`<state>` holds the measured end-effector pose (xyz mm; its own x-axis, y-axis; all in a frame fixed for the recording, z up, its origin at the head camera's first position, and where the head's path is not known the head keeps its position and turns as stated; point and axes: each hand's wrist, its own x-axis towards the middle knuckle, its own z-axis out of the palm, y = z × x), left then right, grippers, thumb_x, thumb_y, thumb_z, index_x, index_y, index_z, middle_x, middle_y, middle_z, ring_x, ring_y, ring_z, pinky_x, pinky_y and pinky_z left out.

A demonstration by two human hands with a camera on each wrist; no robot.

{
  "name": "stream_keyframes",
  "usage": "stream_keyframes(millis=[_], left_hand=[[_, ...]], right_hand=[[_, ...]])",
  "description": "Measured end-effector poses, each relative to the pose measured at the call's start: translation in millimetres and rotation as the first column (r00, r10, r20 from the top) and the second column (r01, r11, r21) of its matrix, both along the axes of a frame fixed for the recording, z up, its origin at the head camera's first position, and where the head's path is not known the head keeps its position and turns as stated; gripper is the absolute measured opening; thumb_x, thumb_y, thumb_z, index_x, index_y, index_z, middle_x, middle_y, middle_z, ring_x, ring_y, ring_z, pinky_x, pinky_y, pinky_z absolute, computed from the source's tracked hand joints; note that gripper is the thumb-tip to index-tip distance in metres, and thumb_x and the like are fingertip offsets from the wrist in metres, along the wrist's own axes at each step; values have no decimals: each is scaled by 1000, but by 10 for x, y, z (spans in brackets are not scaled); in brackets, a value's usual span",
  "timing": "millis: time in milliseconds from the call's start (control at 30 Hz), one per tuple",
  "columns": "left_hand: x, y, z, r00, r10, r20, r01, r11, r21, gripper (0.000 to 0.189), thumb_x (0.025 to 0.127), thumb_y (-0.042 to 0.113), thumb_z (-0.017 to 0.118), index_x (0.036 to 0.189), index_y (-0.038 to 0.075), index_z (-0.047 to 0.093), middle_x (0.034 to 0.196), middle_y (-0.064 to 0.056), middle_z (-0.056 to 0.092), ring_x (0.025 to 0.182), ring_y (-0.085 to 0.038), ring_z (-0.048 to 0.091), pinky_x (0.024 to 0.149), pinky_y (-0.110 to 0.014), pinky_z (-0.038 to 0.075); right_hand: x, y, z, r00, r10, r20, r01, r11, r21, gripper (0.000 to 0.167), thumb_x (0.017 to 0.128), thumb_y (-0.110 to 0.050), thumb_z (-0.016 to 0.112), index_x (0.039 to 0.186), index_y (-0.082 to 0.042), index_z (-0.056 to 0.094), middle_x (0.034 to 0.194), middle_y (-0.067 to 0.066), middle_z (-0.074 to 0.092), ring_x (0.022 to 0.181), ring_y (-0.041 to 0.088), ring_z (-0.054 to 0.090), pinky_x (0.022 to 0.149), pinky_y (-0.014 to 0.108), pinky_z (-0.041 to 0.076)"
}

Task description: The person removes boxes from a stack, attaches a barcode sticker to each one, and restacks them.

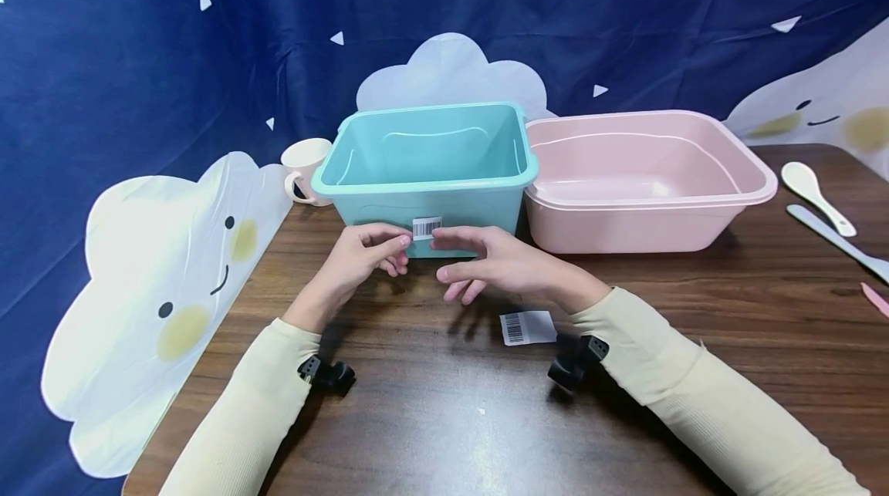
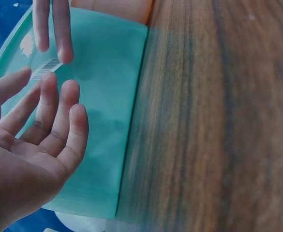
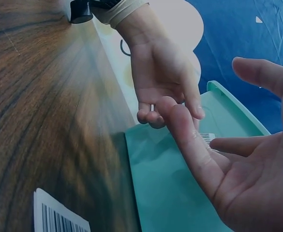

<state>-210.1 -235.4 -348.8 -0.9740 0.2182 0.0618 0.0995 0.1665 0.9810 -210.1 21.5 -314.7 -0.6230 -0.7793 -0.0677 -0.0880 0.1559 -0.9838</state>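
A small white barcode label (image 1: 427,228) sits on the front wall of the turquoise bin (image 1: 368,208). At the label's left edge is my left hand (image 1: 364,253), thumb and forefinger close to it and the other fingers loosely bent; in the left wrist view, thumb and forefinger look apart. My right hand (image 1: 503,261) reaches in from the other side, its fingers extended near the label's right edge and its thumb spread away. Whether any fingertip touches the label is hard to tell. Another white barcode label (image 1: 538,327) lies on the table below the right hand.
Right of the turquoise bin stands a pink basin (image 1: 625,230). A white mug (image 1: 310,164) stands behind the bin's left side. At the table's right lie a white spoon (image 1: 809,186), a pale blue utensil (image 1: 833,236) and a pink object (image 1: 875,299) cut off by the frame.
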Motion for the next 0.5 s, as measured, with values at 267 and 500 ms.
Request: stream_keyframes(millis=[267,500], left_hand=[[6,-11,-5,1000,0,17,0,1000,13,31,100,7,60,120,-17,61,71,0,68,65,-12,68,62,-26,59],[3,-9,-10,1000,-7,22,7,1000,-3,31,100,8,61,121,-15,62,73,-1,68,65,-13,69,63,-27,59]], right_hand=[[19,-18,-12,1000,-7,0,7,1000,7,71,98,-17,65,157,-3,29,161,17,36,96,28,74,80,38,62],[19,-37,-43,1000,-17,-2,17,1000,3,72,97,-15,66,157,-3,29,161,16,35,95,29,74,79,38,62]])
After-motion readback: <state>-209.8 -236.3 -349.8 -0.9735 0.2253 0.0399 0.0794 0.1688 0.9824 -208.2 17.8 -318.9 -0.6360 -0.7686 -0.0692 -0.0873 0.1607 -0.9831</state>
